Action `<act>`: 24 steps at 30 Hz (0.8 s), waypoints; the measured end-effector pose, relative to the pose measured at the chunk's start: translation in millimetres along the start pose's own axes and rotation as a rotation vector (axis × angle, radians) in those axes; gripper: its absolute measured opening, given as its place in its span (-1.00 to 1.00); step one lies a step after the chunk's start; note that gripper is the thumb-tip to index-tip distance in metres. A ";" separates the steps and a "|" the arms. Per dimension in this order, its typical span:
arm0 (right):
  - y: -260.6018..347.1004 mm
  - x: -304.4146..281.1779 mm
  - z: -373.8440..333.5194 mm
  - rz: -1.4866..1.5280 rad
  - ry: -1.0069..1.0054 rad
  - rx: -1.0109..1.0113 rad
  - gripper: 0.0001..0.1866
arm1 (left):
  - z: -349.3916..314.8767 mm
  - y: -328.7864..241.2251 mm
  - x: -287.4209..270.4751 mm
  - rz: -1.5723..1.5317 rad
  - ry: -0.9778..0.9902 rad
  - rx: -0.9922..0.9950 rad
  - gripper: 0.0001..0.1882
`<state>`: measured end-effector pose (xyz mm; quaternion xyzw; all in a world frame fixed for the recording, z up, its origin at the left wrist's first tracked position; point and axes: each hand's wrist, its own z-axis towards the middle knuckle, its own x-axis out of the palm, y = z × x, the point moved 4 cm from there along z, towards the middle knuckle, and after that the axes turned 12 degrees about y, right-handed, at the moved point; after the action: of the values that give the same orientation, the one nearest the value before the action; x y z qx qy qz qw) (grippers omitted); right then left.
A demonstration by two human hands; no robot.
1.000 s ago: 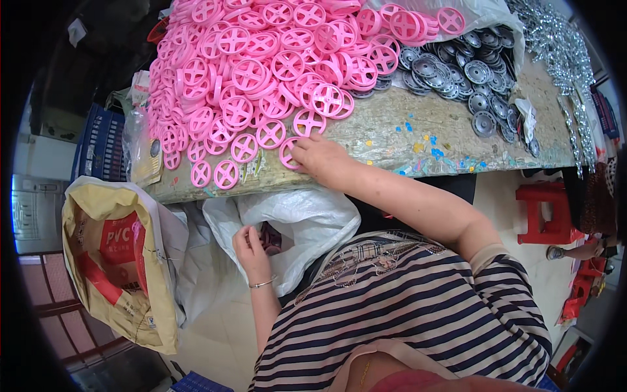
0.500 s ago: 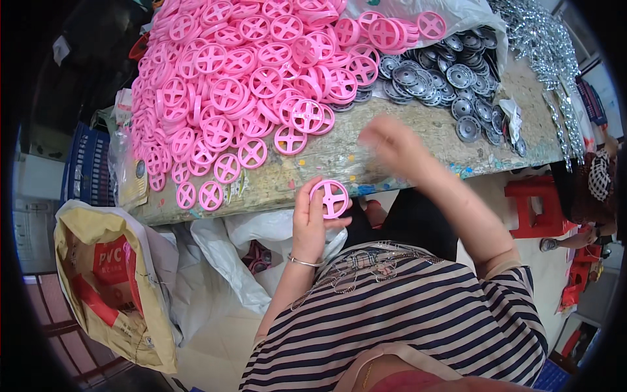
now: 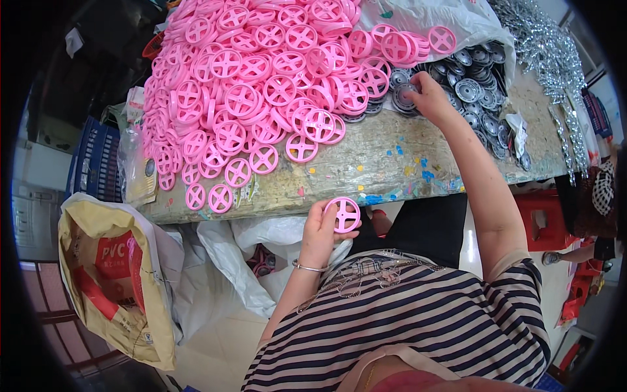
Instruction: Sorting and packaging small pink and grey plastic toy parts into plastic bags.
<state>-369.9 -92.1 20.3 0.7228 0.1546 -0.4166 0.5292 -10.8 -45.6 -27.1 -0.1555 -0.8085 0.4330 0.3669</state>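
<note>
Your left hand (image 3: 320,230) pinches a pink wheel (image 3: 343,215) near the table (image 3: 356,160) edge; your right hand (image 3: 430,99) reaches onto the grey discs (image 3: 469,90), grip unclear: apparently the picking step, calling for a secure pinch on just one

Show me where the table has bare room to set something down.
The widest bare patch of table lies between the pink wheels, the grey discs and the near edge, dotted with coloured flecks. A narrower one separates discs and tinsel. Wheels crowd the left; discs crowd the far right.
</note>
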 end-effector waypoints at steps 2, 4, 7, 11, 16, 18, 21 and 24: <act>10.4 6.7 -11.5 0.015 -0.062 -0.094 -0.62 | 0.9 0.5 -1.8 -0.007 -0.029 -0.008 -0.70; 47.2 25.9 -37.0 0.452 0.109 -0.249 -0.63 | 0.8 -3.0 -9.5 0.001 -0.089 0.085 -0.72; 108.4 57.2 -104.3 0.520 0.358 -0.255 -0.63 | 6.5 -13.1 -6.7 -0.051 -0.118 0.145 -0.71; 123.7 103.2 -150.3 0.306 0.355 -0.489 -0.60 | 5.1 -19.2 1.5 -0.153 -0.041 0.229 -0.66; 117.5 105.7 -154.4 0.313 0.212 -0.573 -0.57 | -4.1 -20.3 10.0 -0.126 0.034 0.295 -0.64; 107.7 116.0 -152.1 0.778 0.550 -0.158 -0.61 | -6.5 -22.0 11.8 -0.086 0.035 0.295 -0.64; 104.3 112.5 -154.5 0.637 0.581 -0.110 -0.69 | -5.9 -20.0 11.1 -0.020 0.039 0.297 -0.64; 102.8 116.7 -158.1 0.564 0.573 -0.083 -0.76 | -5.3 -14.0 6.7 0.021 0.043 0.293 -0.64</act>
<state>-161.7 -16.4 10.9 0.8017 0.1082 -0.0300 0.5871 -10.5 -46.8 -10.7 -0.1182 -0.7267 0.5470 0.3985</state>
